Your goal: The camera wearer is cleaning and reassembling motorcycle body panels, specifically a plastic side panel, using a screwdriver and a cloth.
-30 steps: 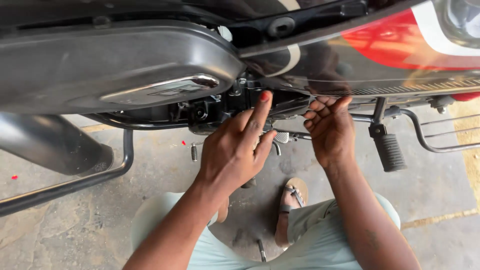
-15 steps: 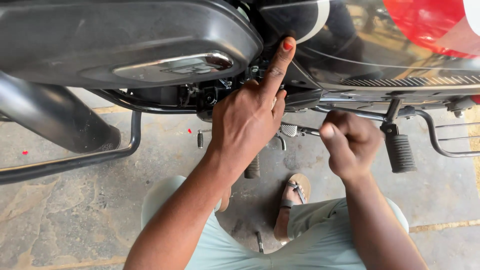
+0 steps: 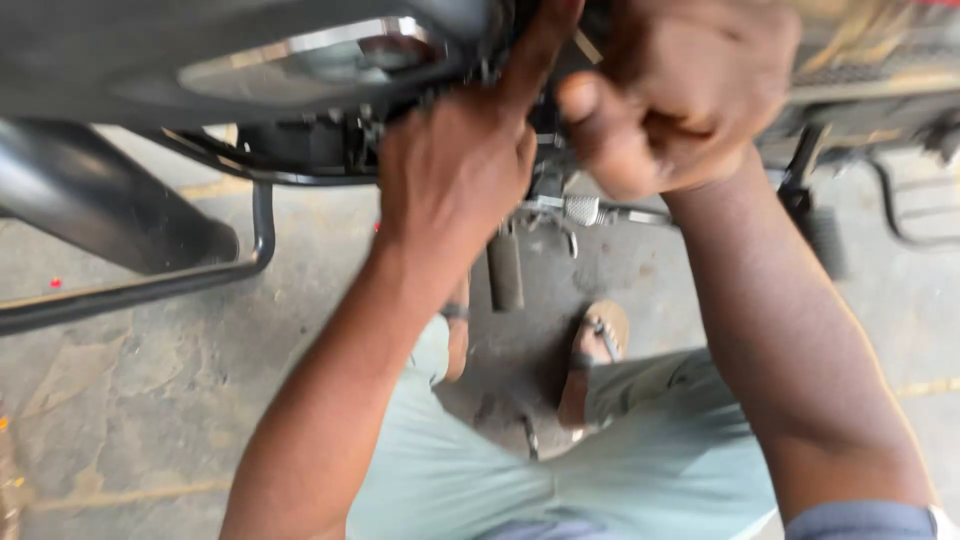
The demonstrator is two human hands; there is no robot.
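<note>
fingers of your left hand (image 3: 455, 175) reach up into the gap under the motorcycle's black side cover (image 3: 230, 60), the index finger stretched highest along the cover's right edge, the rest bent against the dark engine parts (image 3: 320, 145) just below it; whether they pinch anything you cannot tell, since the tips are hidden in shadow and blur. your right hand (image 3: 680, 95) is curled into a loose fist right beside the left, thumb pressed forward toward the same gap, and a thin pale sliver of something shows at the top of that fist, too blurred to name, so you cannot tell what it holds, if anything. the two hands are almost touching at the knuckles, both up against the underside of the bike near the top edge of the view. below them a ribbed metal foot peg (image 3: 580, 210) sticks out sideways, with a dark stub of a lever (image 3: 505, 270) hanging just under it. further right a rubber-covered peg (image 3: 825, 235) hangs from a black bar. at the left, a black tube frame (image 3: 150, 285) runs along above the stained concrete floor (image 3: 130, 400). your knees in pale green trousers (image 3: 620, 460) fill the bottom, and a sandalled foot (image 3: 595, 350) rests on the floor between them.
</note>
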